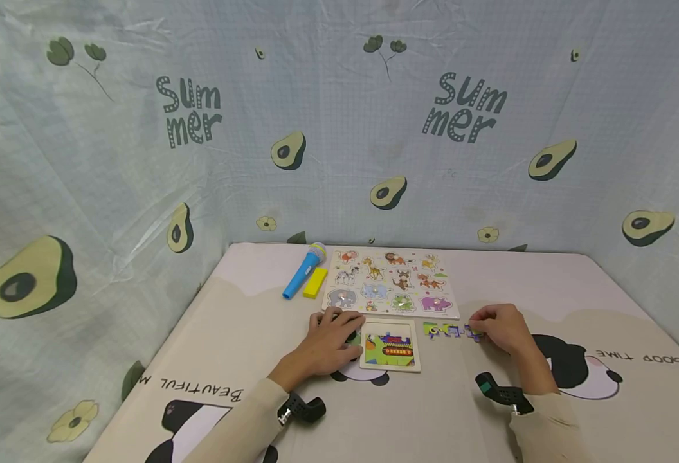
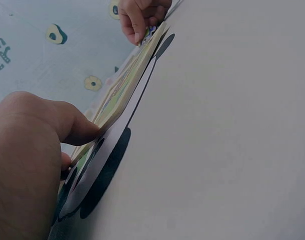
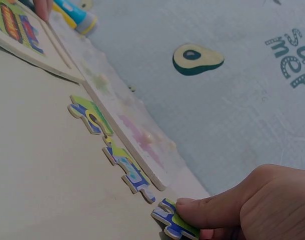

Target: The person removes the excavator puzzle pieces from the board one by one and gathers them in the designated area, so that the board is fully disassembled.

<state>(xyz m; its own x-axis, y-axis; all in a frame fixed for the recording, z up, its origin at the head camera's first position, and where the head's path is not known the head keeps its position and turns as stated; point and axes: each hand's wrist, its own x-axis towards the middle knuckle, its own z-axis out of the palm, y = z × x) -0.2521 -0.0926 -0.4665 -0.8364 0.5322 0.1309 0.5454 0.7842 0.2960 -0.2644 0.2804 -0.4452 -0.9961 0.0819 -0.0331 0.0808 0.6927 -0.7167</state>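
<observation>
A small square jigsaw tray (image 1: 374, 326) lies in front of me, its lower part filled with a colourful vehicle picture. My left hand (image 1: 330, 341) rests at its left side, thumb against the edge and fingers by the upper left corner. To the right of the tray, my right hand (image 1: 504, 326) pinches a jigsaw piece (image 3: 167, 217) between thumb and fingers, at the table surface. Two more pieces, one green and yellow (image 3: 90, 114) and one mostly blue (image 3: 125, 167), lie in a row between tray and hand. The right fingertips under the piece are partly hidden.
Behind the tray lies a large animal peg puzzle board (image 1: 389, 283), its front edge close to the loose pieces. A blue toy microphone (image 1: 301, 273) and a yellow block (image 1: 315, 283) lie left of the board. A patterned curtain (image 1: 339, 161) stands behind the table.
</observation>
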